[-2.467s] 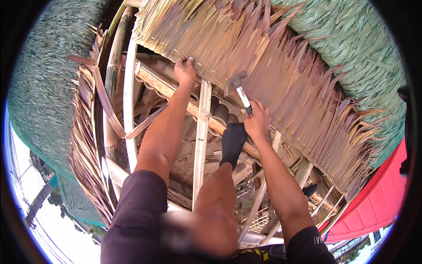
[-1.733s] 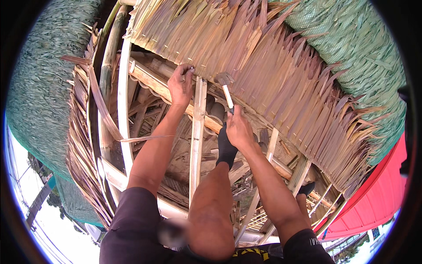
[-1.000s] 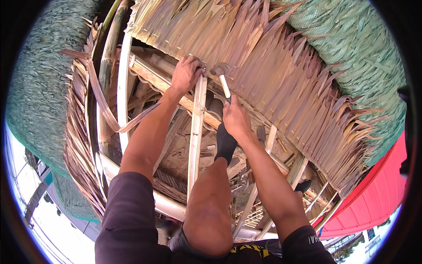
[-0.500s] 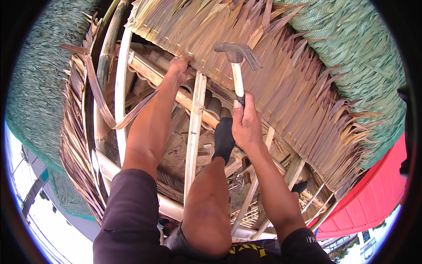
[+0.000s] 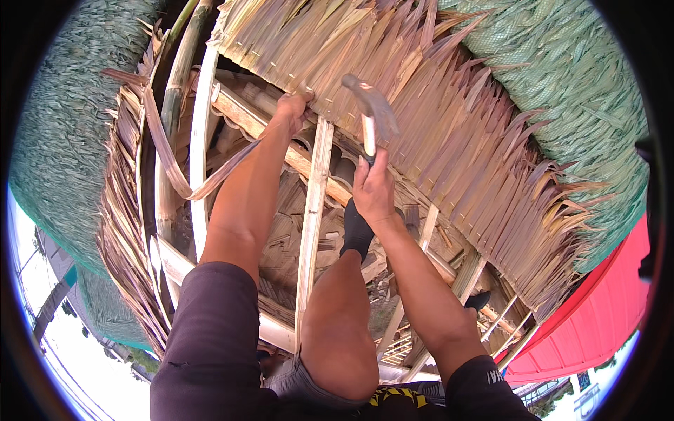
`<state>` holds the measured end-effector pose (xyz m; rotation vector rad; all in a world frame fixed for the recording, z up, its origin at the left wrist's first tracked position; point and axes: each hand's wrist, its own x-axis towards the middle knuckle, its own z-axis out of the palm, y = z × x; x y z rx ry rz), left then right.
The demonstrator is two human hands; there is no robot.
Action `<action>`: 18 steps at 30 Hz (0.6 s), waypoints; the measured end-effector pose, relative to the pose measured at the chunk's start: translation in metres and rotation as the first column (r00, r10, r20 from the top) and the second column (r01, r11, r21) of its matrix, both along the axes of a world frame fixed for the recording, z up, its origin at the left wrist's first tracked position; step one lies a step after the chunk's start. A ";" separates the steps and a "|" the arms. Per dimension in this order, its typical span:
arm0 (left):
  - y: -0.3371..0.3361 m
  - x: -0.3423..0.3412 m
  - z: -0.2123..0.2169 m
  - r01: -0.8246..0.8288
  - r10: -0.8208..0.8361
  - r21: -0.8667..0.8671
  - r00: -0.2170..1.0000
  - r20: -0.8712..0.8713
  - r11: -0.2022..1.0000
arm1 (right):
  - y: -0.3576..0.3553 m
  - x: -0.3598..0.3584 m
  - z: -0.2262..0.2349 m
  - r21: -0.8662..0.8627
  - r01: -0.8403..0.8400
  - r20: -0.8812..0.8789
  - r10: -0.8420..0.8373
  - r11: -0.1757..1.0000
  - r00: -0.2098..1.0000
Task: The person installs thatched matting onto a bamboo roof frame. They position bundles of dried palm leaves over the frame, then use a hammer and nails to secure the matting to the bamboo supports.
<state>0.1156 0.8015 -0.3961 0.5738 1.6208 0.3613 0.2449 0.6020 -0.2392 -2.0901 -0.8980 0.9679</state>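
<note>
A panel of dried palm-leaf thatch (image 5: 421, 140) lies across the upper middle, with a row of stitches along its lower edge. My left hand (image 5: 293, 111) is closed at that edge, fingers curled against the leaves near the top of an upright split-bamboo strip (image 5: 315, 210). Whether a nail is pinched there is too small to tell. My right hand (image 5: 374, 188) grips a claw hammer (image 5: 379, 112) by its light handle with a dark grip. The blurred hammer head is over the thatch, to the right of my left hand.
Bamboo poles (image 5: 172, 105) and a pale curved strip (image 5: 203, 140) frame an opening at left, debris lying below. My dark-socked foot (image 5: 358, 226) rests among the slats. Green-netted thatch rolls (image 5: 562, 77) flank both sides. A red roof (image 5: 597, 316) shows lower right.
The hammer and my right hand have shifted left, and the hammer head has tipped down closer to the thatch. My left hand stays at the panel's edge.
</note>
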 end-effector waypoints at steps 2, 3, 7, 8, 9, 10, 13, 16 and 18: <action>-0.004 0.004 0.013 0.120 -0.128 -0.053 0.976 -0.177 0.991 | 0.000 0.004 0.001 -0.407 -0.311 -0.058 0.316 0.859 0.947; 0.002 0.009 0.023 0.176 -0.175 -0.020 0.951 -0.253 0.984 | 0.011 0.012 0.006 -0.345 -0.225 0.032 0.251 0.911 0.967; -0.012 0.002 0.103 0.366 -0.378 -0.098 0.906 -0.188 0.925 | -0.018 0.053 0.109 -0.273 -0.274 0.091 0.308 0.922 0.947; -0.028 -0.007 0.133 0.458 -0.455 0.003 0.885 -0.099 0.889 | -0.032 0.056 0.150 -0.253 -0.268 0.074 0.295 0.930 0.953; -0.041 -0.016 0.165 0.525 -0.528 0.119 0.849 -0.013 0.843 | -0.041 0.059 0.189 -0.190 -0.264 0.076 0.282 0.946 0.956; -0.054 -0.027 0.203 0.683 -0.679 0.188 0.728 -0.091 0.706 | -0.045 0.059 0.228 -0.192 -0.290 0.084 0.310 0.937 0.947; -0.117 -0.071 0.319 0.775 -0.792 0.441 0.577 -0.202 0.452 | -0.082 0.033 0.318 -0.141 -0.377 0.120 0.394 0.915 0.911; -0.184 -0.124 0.428 0.870 -0.816 0.350 0.464 -0.345 0.347 | -0.120 -0.007 0.356 -0.055 -0.419 0.157 0.422 0.906 0.893; -0.230 -0.163 0.484 0.929 -0.870 0.270 0.341 -0.355 0.254 | -0.145 -0.040 0.360 0.012 -0.451 0.104 0.447 0.893 0.888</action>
